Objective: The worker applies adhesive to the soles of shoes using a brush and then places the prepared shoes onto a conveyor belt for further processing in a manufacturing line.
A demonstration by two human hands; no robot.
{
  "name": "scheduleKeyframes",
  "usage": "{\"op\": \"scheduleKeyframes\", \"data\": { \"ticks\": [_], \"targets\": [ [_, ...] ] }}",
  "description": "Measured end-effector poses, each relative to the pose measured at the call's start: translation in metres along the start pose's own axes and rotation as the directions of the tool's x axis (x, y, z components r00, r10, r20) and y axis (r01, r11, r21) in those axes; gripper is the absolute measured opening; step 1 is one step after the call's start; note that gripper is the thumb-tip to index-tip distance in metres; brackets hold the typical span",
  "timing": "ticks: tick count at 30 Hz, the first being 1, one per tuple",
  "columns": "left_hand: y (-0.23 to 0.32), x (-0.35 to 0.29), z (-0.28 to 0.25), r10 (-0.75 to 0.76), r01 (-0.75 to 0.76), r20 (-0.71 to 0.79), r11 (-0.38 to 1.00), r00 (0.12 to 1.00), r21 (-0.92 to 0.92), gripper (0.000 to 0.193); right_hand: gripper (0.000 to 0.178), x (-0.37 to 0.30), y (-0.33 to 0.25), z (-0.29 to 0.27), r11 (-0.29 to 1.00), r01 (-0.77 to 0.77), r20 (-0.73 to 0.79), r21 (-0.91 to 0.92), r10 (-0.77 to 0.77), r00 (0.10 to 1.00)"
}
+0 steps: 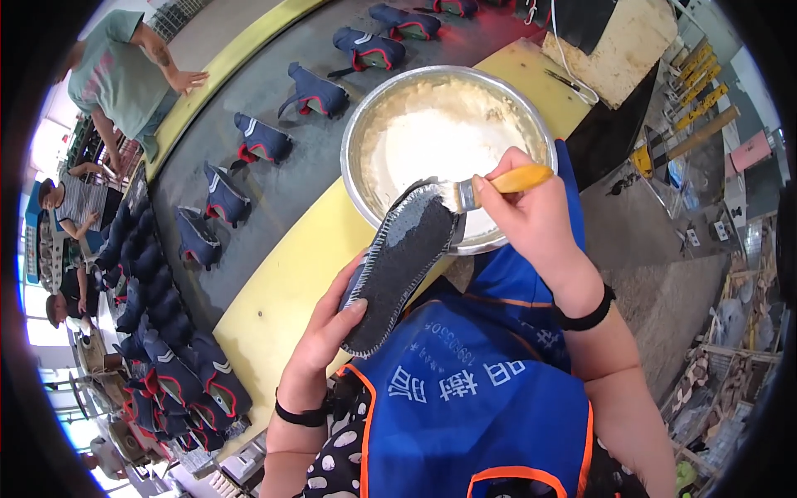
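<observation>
My left hand (328, 319) is closed around a dark shoe upper (403, 261), its stitched underside turned up toward me. White zigzag stitches run around the edge of that sole side. Between the fingers of my right hand (527, 212) is a paintbrush (498, 187) with a yellow handle and a metal band. Its pale bristles touch the toe end of the underside, where a greyish wet patch shows on the black fabric. Just beyond the shoe stands a wide metal bowl (353, 166) holding a creamy white liquid.
A dark conveyor belt (274, 187) with yellow edges carries several navy shoe uppers with red trim (315, 91). More uppers are piled (178, 373) at the left. A person (124, 75) leans by the belt's far side; others work farther left. A white cord (573, 75) lies near a board at the upper right.
</observation>
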State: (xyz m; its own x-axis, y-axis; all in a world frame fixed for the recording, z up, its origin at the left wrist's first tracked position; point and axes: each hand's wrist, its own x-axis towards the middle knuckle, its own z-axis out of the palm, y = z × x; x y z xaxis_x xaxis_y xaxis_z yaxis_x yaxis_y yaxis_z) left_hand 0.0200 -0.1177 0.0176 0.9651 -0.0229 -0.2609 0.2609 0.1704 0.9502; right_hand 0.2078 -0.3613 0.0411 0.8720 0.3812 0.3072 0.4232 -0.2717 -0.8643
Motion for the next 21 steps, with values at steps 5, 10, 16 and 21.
{"op": "scheduleKeyframes", "data": {
  "ticks": [5, 10, 16, 21],
  "targets": [
    [-0.002, -0.010, 0.017, -0.009, 0.014, -0.069, 0.998, 0.998, 0.067, 0.074, 0.028, -0.039, -0.015, 0.015, 0.997, -0.033, -0.101, -0.064, 0.026, 0.995],
    [-0.003, -0.014, 0.025, -0.010, 0.020, -0.076, 0.990, 0.997, 0.137, 0.076, 0.036, -0.066, -0.038, 0.025, 0.994, 0.037, -0.087, 0.103, -0.028, 0.996],
    [-0.007, -0.013, 0.022, 0.079, -0.062, -0.053, 0.960, 0.995, 0.274, 0.077, 0.037, -0.041, -0.017, 0.007, 0.979, -0.199, -0.053, 0.036, 0.201, 0.978],
    [-0.003, -0.010, 0.012, 0.090, -0.078, -0.020, 0.936, 0.996, 0.345, 0.077, 0.029, -0.002, 0.007, 0.003, 0.973, -0.033, -0.084, -0.230, 0.014, 0.996]
  ]
}}
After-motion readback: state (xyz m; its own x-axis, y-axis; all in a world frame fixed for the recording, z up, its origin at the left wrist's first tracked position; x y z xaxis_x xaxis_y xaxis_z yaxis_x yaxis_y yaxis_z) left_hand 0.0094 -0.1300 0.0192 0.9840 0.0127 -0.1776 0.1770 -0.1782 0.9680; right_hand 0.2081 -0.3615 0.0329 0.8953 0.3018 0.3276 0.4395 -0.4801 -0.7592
